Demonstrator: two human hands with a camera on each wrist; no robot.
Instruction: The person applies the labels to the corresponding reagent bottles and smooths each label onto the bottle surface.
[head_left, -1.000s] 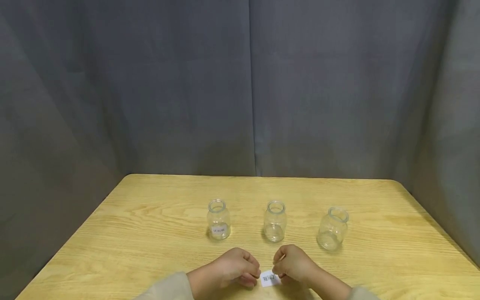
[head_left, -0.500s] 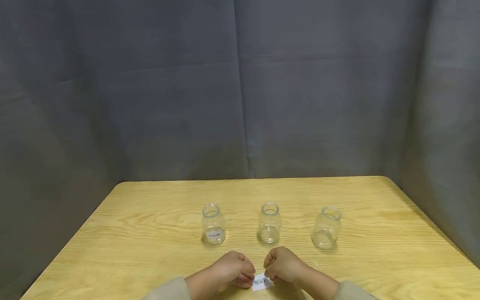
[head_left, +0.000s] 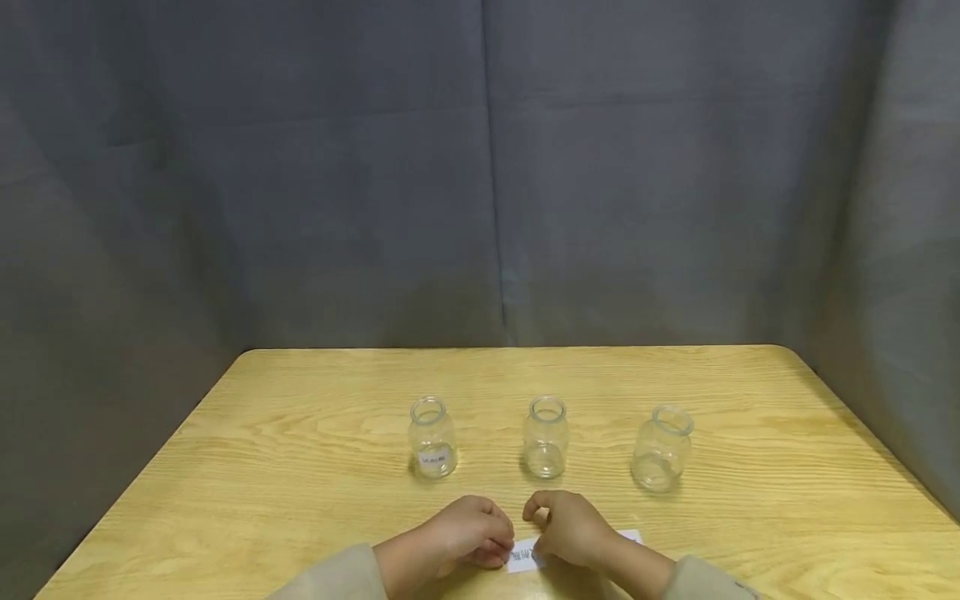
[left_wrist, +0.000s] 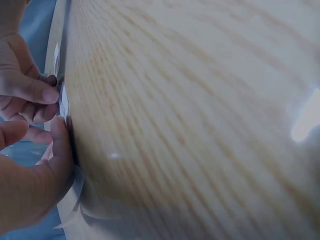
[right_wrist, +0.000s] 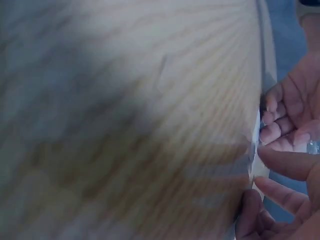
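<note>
A white label (head_left: 522, 556) with dark writing lies between my two hands near the front of the wooden table. My left hand (head_left: 468, 533) pinches its left edge. At its right end is my right hand (head_left: 573, 529), thumb on the label and index finger bent and raised away from it. The left wrist view shows the right hand's thumb and finger close together at the label (left_wrist: 63, 101). Another white piece (head_left: 633, 535) shows beside my right wrist; whether it joins the label is hidden.
Three clear glass jars stand in a row beyond my hands: the left jar (head_left: 432, 442) bears a white label, the middle jar (head_left: 546, 437) and right jar (head_left: 662, 450) show none. Dark grey curtains (head_left: 375, 208) enclose the wooden table (head_left: 315, 467) at back and sides.
My right index finger has lifted away from its thumb. A white piece now shows beside the right wrist. Both hands stay at the label, and the jars stand as before while the view shifts slightly.
</note>
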